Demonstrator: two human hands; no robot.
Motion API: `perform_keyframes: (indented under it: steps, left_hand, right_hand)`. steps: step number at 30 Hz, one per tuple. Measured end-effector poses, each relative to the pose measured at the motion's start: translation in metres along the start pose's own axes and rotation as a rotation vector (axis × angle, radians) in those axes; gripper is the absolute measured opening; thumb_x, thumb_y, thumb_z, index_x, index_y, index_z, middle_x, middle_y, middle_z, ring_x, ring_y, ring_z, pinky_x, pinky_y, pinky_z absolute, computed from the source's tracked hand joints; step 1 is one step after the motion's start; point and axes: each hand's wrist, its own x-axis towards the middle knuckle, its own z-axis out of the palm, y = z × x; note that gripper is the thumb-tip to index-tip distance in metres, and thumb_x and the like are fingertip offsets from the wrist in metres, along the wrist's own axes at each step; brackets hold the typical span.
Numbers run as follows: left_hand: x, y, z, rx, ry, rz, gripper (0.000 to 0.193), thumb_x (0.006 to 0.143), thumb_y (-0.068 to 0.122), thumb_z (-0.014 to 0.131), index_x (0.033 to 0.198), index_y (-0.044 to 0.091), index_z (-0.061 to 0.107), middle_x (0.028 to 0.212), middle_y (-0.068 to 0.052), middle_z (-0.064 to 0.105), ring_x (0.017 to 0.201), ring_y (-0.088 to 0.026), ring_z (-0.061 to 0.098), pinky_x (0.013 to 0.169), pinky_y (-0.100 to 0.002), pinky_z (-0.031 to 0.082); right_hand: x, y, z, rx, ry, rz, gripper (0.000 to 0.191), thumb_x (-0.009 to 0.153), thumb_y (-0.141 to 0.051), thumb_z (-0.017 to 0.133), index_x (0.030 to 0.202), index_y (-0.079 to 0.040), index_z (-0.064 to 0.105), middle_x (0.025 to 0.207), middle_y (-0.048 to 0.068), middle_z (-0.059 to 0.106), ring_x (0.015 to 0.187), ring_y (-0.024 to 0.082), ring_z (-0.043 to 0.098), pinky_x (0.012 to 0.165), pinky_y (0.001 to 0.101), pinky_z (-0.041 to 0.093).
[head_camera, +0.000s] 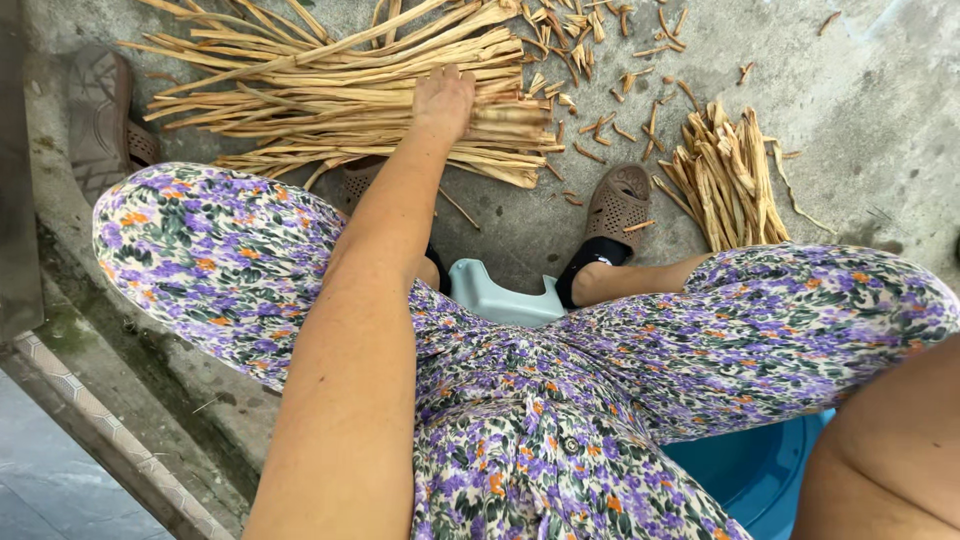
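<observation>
My left hand (443, 100) reaches forward and rests palm down on a big pile of long, pale dried stalks (300, 90) lying on the concrete floor. Its fingertips dip in among the stalks, so I cannot tell whether they grip any. My right hand is out of view; only the bare right forearm (890, 450) shows at the lower right. A smaller heap of short cut stalk pieces (725, 175) lies to the right. Loose cut bits (600, 120) are scattered between the two heaps.
I sit in floral trousers (520, 430) on a low pale stool (500, 295). My foot in a brown perforated shoe (615, 205) rests between the heaps. A spare shoe (100, 110) lies far left, a blue basin (760, 470) is lower right, and a gutter (150, 390) runs along the left.
</observation>
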Motion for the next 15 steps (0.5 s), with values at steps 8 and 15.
perform_keyframes:
  steps: [8, 15]
  left_hand:
    - [-0.009, -0.011, -0.035, -0.441, -0.092, -0.073, 0.057, 0.076, 0.041, 0.087, 0.120, 0.014, 0.065, 0.121, -0.009, 0.066, 0.116, -0.028, 0.061, 0.099, -0.047, 0.048]
    - [-0.016, -0.017, -0.072, -0.680, 0.276, 0.037, 0.037, 0.098, 0.042, 0.067, 0.114, 0.010, 0.060, 0.099, -0.015, 0.071, 0.094, -0.033, 0.068, 0.085, -0.048, 0.051]
  right_hand:
    - [0.016, -0.038, 0.060, 0.026, -0.152, -0.029, 0.036, 0.102, -0.001, 0.073, 0.134, 0.000, 0.058, 0.099, 0.011, 0.073, 0.077, 0.013, 0.070, 0.064, 0.0225, 0.055]
    - [0.039, -0.037, 0.064, 0.215, -0.043, -0.023, 0.040, 0.103, -0.002, 0.075, 0.139, 0.003, 0.058, 0.096, 0.011, 0.075, 0.067, 0.011, 0.067, 0.060, 0.0193, 0.051]
